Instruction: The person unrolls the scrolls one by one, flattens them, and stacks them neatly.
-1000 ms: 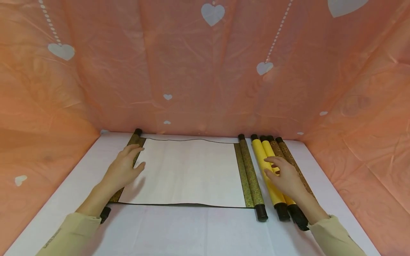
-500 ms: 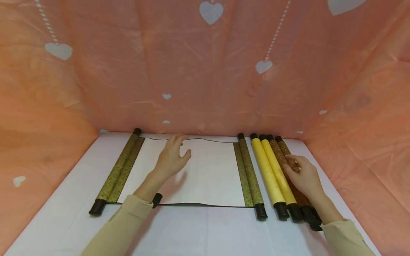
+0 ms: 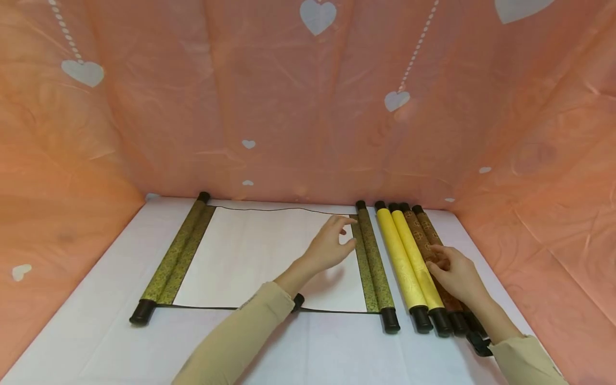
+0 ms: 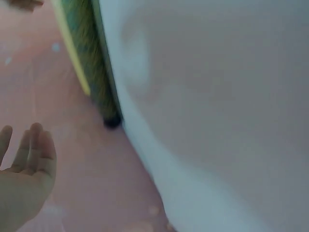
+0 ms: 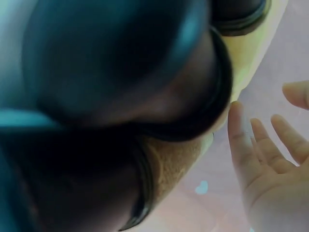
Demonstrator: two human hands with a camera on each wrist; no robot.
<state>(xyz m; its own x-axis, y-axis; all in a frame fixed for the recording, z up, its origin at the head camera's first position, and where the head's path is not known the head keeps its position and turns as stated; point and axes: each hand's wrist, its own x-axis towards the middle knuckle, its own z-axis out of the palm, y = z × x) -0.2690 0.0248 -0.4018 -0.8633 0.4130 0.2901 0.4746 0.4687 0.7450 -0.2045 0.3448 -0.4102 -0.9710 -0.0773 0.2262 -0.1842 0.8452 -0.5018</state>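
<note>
An unrolled scroll with a white sheet (image 3: 260, 256) lies between a left green roller (image 3: 175, 254) and a right green roller (image 3: 376, 262). My left hand (image 3: 329, 246) hovers over the sheet's right part, fingers loosely bent and holding nothing, close to the right roller. In the left wrist view its fingers (image 4: 36, 150) stand apart from the green roller. My right hand (image 3: 456, 275) is at the brown patterned scrolls (image 3: 416, 231). The right wrist view shows its fingers (image 5: 240, 135) spread and relaxed beside large black end caps (image 5: 125, 63); whether they touch a scroll I cannot tell.
Two yellow rolled scrolls (image 3: 398, 256) lie between the green roller and the brown scrolls, all side by side with black ends. A white cloth (image 3: 110, 326) covers the table. An orange curtain (image 3: 289, 107) with pale hearts encloses the back and sides.
My left hand has crossed the sheet from the left roller to near the right one. My right hand has shifted right from above the yellow scrolls to the brown ones.
</note>
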